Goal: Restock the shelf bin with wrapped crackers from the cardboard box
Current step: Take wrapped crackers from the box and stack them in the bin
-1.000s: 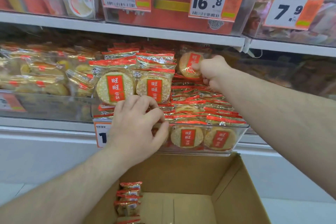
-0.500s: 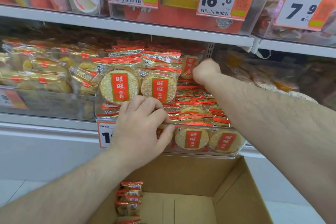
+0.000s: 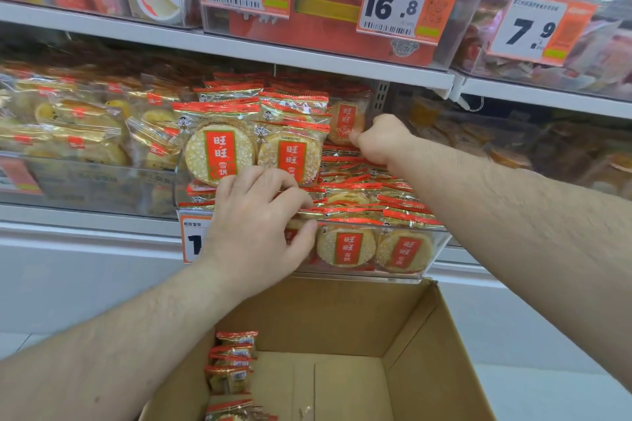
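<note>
Reaching up into the clear shelf bin (image 3: 434, 243), my right hand (image 3: 383, 140) is curled at the back right corner, fingers pinching one wrapped cracker (image 3: 345, 123) that stands on edge with its round face toward me and its red label strip running top to bottom. My right forearm stretches from the lower right of the view up and to the left, crossing over the bin's right side. My left hand (image 3: 260, 229) sits at the front of the bin, palm away from me, fingers bent over the top of the flat-lying packs and the thumb pressed against the bin's clear front wall; whether it actually grips a pack I cannot tell. Just above its knuckles two upright crackers (image 3: 253, 154) stand side by side, faces forward, labels vertical, sealed red edges at top. To their right the packs lie flat in a layered stack (image 3: 376, 195), their long sealed edges running left to right. Two more crackers (image 3: 372, 249) press face-out against the front wall. Below the shelf, the cardboard box (image 3: 427, 352) stands open, with a few packs (image 3: 232, 362) left along its left inner wall, stacked on edge. Orange price tags (image 3: 407, 3) hang on the shelf above.
</note>
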Available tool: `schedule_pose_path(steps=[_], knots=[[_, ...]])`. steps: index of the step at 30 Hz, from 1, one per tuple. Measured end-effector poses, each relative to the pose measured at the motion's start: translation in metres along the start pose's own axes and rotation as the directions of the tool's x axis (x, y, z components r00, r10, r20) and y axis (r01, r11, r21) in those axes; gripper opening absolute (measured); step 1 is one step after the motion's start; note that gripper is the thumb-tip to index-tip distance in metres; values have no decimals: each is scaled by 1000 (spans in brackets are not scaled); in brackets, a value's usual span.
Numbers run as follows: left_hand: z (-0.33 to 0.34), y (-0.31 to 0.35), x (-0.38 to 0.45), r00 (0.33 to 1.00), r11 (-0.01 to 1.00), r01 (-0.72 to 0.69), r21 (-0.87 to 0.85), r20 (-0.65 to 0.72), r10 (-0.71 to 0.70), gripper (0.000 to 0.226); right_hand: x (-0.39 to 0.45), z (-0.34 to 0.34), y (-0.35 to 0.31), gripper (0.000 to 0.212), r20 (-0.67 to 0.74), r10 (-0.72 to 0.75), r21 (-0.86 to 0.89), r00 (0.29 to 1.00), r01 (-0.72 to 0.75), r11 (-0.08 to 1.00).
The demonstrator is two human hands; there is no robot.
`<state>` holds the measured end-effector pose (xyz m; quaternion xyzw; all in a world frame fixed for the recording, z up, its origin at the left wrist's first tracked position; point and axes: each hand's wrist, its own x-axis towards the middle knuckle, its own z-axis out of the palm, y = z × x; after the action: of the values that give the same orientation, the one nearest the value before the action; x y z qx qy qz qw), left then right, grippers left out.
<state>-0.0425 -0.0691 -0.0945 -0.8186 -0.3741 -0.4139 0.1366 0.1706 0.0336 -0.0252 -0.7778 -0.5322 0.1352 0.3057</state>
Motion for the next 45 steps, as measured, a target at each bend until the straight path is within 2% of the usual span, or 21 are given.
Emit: schedule_pose_path(steps=[3,5,7,8,9,12,14,16,18,21,23,26,28,31,32,34,36,38,41,43,45], knots=[[-12,6,0,995,988,-61,-140,-90,48,23,-36,-5,0,31,-200,-95,-2,975,97,995],[-21,14,-5,993,937,-113,-329,-76,93,20,-78,-8,1,14,-393,-294,56,871,342,938],[-25,20,-16,987,880,-95,-465,74,145,14,-124,-4,6,9,-494,-485,78,722,592,802],[-24,23,-23,969,872,-57,-487,182,165,10,-144,3,10,8,-501,-534,101,681,659,745],[-21,24,-30,939,873,-12,-487,293,177,6,-162,13,16,8,-482,-554,141,679,684,715],[-7,20,-52,786,915,142,-378,605,128,16,-195,55,44,9,-295,-527,284,797,600,748],[4,11,-67,612,952,183,-244,786,84,24,-206,87,64,13,-106,-453,304,885,462,833],[14,3,-81,426,971,199,-134,904,37,16,-207,118,81,19,44,-342,284,939,316,905],[19,-4,-90,308,970,233,-64,951,-12,10,-204,148,96,18,161,-225,241,961,183,953],[22,-13,-92,205,952,305,2,976,-68,36,-203,198,119,19,307,-14,164,952,-39,986],[23,-18,-93,166,942,333,35,982,-95,39,-209,234,134,20,400,116,56,909,-151,987],[27,-23,-97,114,934,352,66,987,-113,38,-236,287,153,15,598,306,-143,741,-277,950],[29,-24,-101,76,927,366,81,990,-116,38,-262,313,154,28,687,289,-174,667,-234,956],[32,-27,-105,49,917,387,94,991,-123,36,-291,339,152,50,762,90,-224,641,132,966],[32,-28,-107,47,913,397,96,991,-125,37,-297,344,152,47,778,72,-282,624,245,928],[31,-29,-108,32,904,411,113,990,-138,36,-302,351,154,39,776,106,-363,622,304,881],[28,-31,-108,18,896,423,136,987,-158,36,-297,352,158,34,777,123,-331,617,234,914],[26,-33,-109,13,882,446,156,983,-181,40,-279,340,158,25,814,142,-227,563,84,970],[23,-34,-113,33,866,473,165,978,-204,63,-241,303,165,18,850,178,-34,495,-287,957],[23,-35,-118,46,844,511,162,975,-215,78,-227,278,168,22,909,153,130,388,-614,779],[22,-36,-122,34,814,555,171,973,-228,88,-222,260,165,24,960,-12,239,279,-800,551]])
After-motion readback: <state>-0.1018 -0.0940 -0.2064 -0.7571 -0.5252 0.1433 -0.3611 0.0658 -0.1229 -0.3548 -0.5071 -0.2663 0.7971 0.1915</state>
